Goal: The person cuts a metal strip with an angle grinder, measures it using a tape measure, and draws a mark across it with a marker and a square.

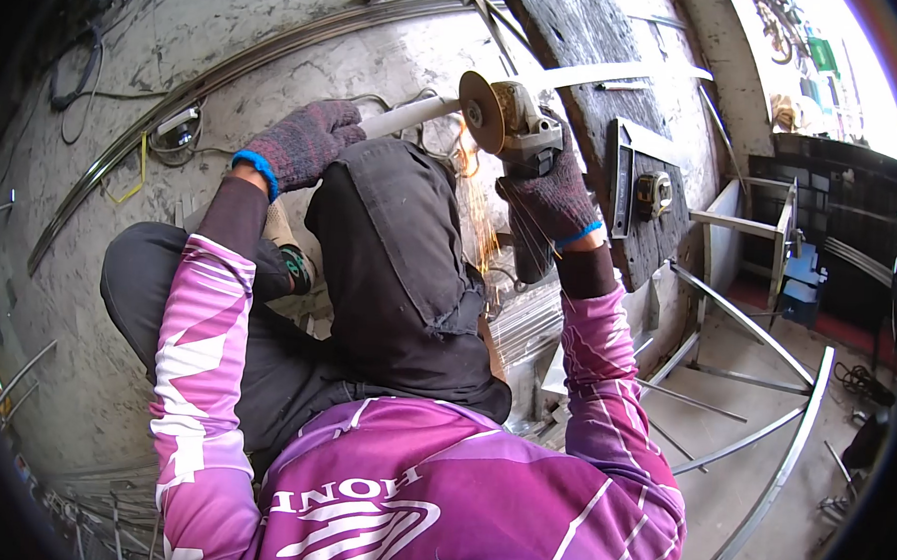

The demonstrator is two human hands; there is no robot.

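My left hand [302, 142], in a dark knitted glove with a blue cuff, is closed around the near end of a long pale metal bar [413, 116]. The bar runs just beyond my raised knee, and its far end [638, 74] lies over a dark wooden beam. My right hand [555, 197], gloved alike, grips an angle grinder [523, 123]. The grinder's brown disc [482, 112] stands at the bar and hides part of it. Orange sparks [481, 216] stream down beneath the disc; the exact contact point is hidden.
On the weathered wooden beam [616, 117] lie a black-edged metal square [623, 178] and a tape measure [655, 195]. Long metal strips [228, 67] and cables curve across the floor at left. A welded metal frame [757, 324] stands at right.
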